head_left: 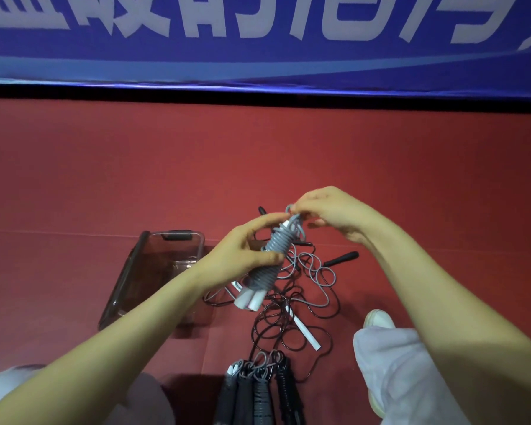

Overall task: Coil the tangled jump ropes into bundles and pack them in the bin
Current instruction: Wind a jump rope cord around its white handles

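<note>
My left hand grips a grey jump rope bundle, its cord wound tightly round two white handles that stick out below. My right hand pinches the grey cord's end loop at the top of that bundle. Beneath them a tangle of black and grey ropes lies on the red floor, with a loose white handle and a black handle in it. Several wound dark bundles lie side by side near the bottom edge. A clear smoky bin stands to the left; my forearm hides part of it.
The floor is red matting. A blue banner with white characters runs along the far side. My right knee in pale trousers and a white shoe are right of the tangle; my left knee is at the bottom left.
</note>
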Demonstrator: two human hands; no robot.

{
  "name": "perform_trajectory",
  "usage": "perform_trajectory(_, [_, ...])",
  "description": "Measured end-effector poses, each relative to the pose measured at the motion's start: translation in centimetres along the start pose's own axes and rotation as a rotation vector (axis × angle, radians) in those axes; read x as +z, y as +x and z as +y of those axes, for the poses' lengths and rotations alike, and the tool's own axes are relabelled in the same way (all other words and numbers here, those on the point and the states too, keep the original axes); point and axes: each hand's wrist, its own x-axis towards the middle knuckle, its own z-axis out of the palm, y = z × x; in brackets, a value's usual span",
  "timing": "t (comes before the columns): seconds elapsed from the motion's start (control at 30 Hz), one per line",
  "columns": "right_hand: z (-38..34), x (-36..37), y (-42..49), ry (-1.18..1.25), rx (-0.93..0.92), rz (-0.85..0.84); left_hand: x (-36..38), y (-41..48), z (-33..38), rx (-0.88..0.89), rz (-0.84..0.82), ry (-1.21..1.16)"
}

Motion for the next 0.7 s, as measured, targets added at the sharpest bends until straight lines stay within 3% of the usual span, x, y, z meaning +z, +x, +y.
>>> perform_trajectory(0.1, [0.1, 0.5, 0.5, 0.306, -0.045, 0.145, 0.2, 0.4, 0.3, 0.015, 0.040, -0.119])
perform_trajectory(0.23, [0.4, 0.6, 0.9, 0.533, -0.060, 0.204, 0.6, 0.9, 0.2, -0.022, 0.014, -0.206])
perform_trajectory(0.7, [0.3, -0.2, 1.8, 0.840, 0.048, 0.399, 1.1, 0.8, -0.6, -0.040, -0.024, -0.288])
